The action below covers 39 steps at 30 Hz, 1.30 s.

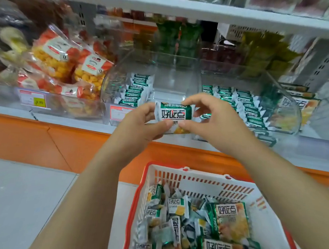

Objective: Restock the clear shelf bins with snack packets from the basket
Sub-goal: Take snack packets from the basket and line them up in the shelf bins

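A green-and-white snack packet (173, 113) is held in front of the shelf edge by both hands. My left hand (140, 124) pinches its left end, and my right hand (210, 118) pinches its right end between thumb and fingers. Behind it stand two clear shelf bins: the left bin (114, 78) holds a short row of matching packets (137, 89), and the right bin (289, 106) holds a longer row (246, 106). Below, a white basket with a red rim (200, 183) is filled with several more packets (191, 223).
Bags of orange and yellow snacks (66, 63) fill the bin at the left. Green and yellow packs (177, 37) stand further back on the shelf. An upper shelf board (168, 6) overhangs the bins. An orange base panel (41, 141) runs under the shelf edge.
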{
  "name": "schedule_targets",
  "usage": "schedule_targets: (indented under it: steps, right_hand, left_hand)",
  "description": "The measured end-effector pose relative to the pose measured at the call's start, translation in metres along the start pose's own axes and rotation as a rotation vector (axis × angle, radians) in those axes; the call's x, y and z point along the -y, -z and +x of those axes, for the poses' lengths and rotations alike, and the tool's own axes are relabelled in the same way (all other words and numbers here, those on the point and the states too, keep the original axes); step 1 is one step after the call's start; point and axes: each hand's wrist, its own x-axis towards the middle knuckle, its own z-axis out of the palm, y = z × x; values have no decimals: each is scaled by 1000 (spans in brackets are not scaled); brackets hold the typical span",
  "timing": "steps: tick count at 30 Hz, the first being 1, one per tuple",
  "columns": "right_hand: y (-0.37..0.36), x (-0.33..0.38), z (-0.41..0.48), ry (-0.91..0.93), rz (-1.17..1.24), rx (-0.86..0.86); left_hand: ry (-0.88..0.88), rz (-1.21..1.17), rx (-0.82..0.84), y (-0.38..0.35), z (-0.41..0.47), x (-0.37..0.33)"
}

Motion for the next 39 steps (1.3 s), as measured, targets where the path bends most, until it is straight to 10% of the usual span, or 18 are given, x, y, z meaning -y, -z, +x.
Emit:
schedule_targets:
  steps: [6, 13, 32, 39]
  right_hand:
    - [-50, 11, 92, 53, 118, -42]
    - [-107, -79, 234, -329, 170, -383]
    - [-128, -142, 313, -509, -48, -128]
    - [-99, -72, 235, -244, -67, -142]
  left_hand:
    - [-73, -120, -395, 45, 34, 23]
    - [15, -115, -842, 81, 57, 56]
    - [-10, 25, -997, 66, 76, 63]
    - [-40, 163, -904, 51, 61, 53]
